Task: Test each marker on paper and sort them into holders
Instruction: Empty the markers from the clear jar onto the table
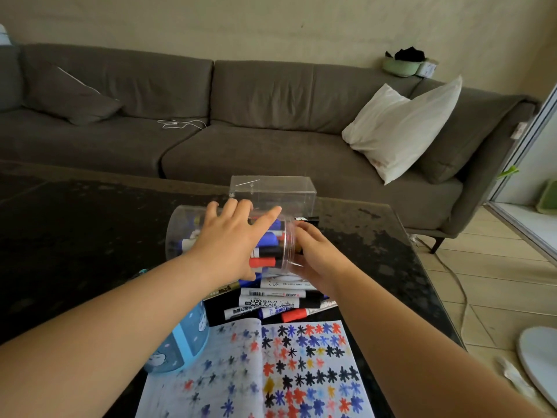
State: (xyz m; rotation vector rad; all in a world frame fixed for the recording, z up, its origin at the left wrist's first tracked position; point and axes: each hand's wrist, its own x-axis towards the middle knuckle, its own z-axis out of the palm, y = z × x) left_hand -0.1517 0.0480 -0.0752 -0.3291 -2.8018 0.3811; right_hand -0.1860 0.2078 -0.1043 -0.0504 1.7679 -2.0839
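**Both hands on tipped jar of markers**

Nearest, below the forearms: open notebook (271, 369) flat on dark worktop (75, 236), pages covered w/ star scribbles in black, blue, red, some yellow. Left of it, under the left forearm, a blue holder (184, 342) w/ white cloud print, partly hidden.

Btwn notebook and hands: loose markers (277, 303) in a heap on the worktop, mostly white barrels w/ black, blue or red caps; one red-capped lies nearest the page edge.

At the hands: clear round jar (229, 236) lying on its side, mouth to the right, more markers inside (blue, black, red caps visible through the wall). Left hand (232, 239) lies over the top of the jar, fingers spread and straight, palm down on the plastic. Right hand (316, 254) is at the jar's mouth, fingers curled around the rim; whether it also grips a marker there, can't tell. A black marker end sticks out just past right-hand fingertips.

Just beyond hands: clear rectangular box (272, 191) upright on the worktop, touching or nearly touching the jar; nothing seen in it.

Far: grey sofa (241, 116) w/ white cushion (401, 128) on right, grey cushion left, white cable on seat.
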